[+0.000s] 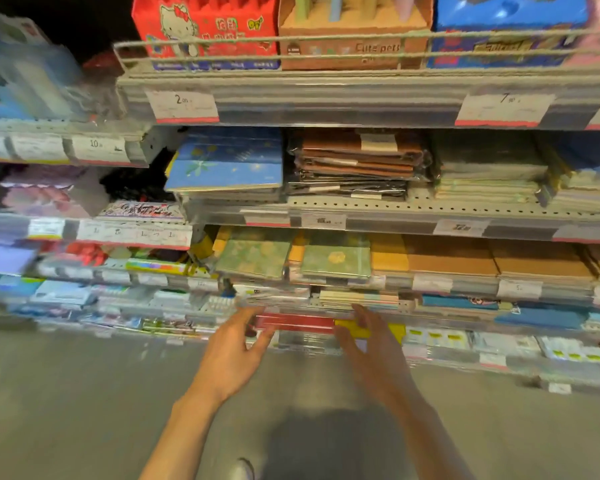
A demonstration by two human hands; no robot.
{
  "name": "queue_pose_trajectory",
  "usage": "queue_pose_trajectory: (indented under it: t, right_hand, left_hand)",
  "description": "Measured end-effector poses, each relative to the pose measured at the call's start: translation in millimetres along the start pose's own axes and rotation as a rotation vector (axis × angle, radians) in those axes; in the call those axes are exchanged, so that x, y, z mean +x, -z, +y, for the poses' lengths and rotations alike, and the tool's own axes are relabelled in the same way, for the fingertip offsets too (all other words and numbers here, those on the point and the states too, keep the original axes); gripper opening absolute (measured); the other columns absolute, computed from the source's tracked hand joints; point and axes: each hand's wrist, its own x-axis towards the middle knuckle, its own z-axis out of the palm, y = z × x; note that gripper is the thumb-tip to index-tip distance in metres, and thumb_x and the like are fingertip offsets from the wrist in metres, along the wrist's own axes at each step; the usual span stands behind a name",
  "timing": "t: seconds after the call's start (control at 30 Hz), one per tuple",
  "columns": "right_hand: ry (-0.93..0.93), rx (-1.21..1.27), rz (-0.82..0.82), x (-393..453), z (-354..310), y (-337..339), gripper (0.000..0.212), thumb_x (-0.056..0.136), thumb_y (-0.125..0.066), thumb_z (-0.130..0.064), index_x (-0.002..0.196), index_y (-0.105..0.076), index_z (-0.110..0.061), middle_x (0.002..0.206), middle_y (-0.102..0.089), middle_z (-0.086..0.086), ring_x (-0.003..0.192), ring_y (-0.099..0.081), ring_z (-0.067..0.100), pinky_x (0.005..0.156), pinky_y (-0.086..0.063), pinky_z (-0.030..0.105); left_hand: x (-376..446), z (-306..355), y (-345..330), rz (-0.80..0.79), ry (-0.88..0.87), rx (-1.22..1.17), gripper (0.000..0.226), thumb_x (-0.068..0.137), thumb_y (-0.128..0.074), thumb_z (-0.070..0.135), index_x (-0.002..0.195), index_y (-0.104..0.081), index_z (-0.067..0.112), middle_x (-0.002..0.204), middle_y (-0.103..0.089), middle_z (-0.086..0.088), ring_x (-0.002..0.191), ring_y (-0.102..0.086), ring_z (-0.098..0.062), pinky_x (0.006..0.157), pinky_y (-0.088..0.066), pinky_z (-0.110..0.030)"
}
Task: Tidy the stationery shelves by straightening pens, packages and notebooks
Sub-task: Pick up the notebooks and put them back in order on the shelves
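Note:
A stack of red notebooks (297, 323) lies on a low shelf, with a yellow stack (388, 330) to its right. My left hand (234, 348) is at the red stack's left end, fingers spread and touching it. My right hand (368, 339) reaches over the seam between the red and yellow stacks, fingers apart. Neither hand holds anything that I can see. The whole view is blurred by motion.
Above are shelves with green floral notebooks (253, 252), brown notebooks (451, 256), blue notebooks (227, 161) and wrapped brown packs (357, 161). The top wire shelf holds a red box (205, 26). Grey floor (84, 393) lies below, with a shoe (243, 471).

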Motion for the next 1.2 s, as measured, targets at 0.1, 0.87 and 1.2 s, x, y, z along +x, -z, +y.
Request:
queue_pose_trajectory:
  t: [0.1,0.87,1.2]
  right_hand:
    - [0.009,-0.06,-0.011,-8,-26,-23,0.058,0.095,-0.055,-0.051,0.147,-0.039,-0.034,0.144,-0.048,-0.009,0.127,-0.049,0.009,0.1,-0.035,0.022]
    - [0.255,-0.207,-0.307,19,-314,-367,0.039,0.091,-0.058,-0.056,0.124,-0.057,-0.035,0.109,-0.067,-0.014,0.095,-0.065,0.0,0.09,-0.053,0.028]
    - [0.308,0.025,-0.402,105,-410,-540,0.012,0.09,-0.068,-0.039,0.101,-0.063,-0.04,0.09,-0.072,-0.011,0.079,-0.07,0.006,0.085,-0.057,0.034]
  left_hand:
    - [-6,-30,21,0.019,0.037,-0.04,0.042,0.093,-0.061,0.04,0.132,-0.055,0.029,0.104,-0.064,0.017,0.091,-0.063,-0.002,0.076,-0.048,-0.017]
    - [-31,-370,323,0.326,0.269,-0.4,0.016,0.092,-0.065,0.033,0.107,-0.067,0.028,0.091,-0.072,0.011,0.084,-0.065,0.005,0.078,-0.052,-0.016]
    - [25,-490,441,0.264,0.447,-0.225,0.016,0.091,-0.064,0.042,0.099,-0.071,0.03,0.09,-0.073,0.018,0.082,-0.065,0.005,0.083,-0.053,-0.023]
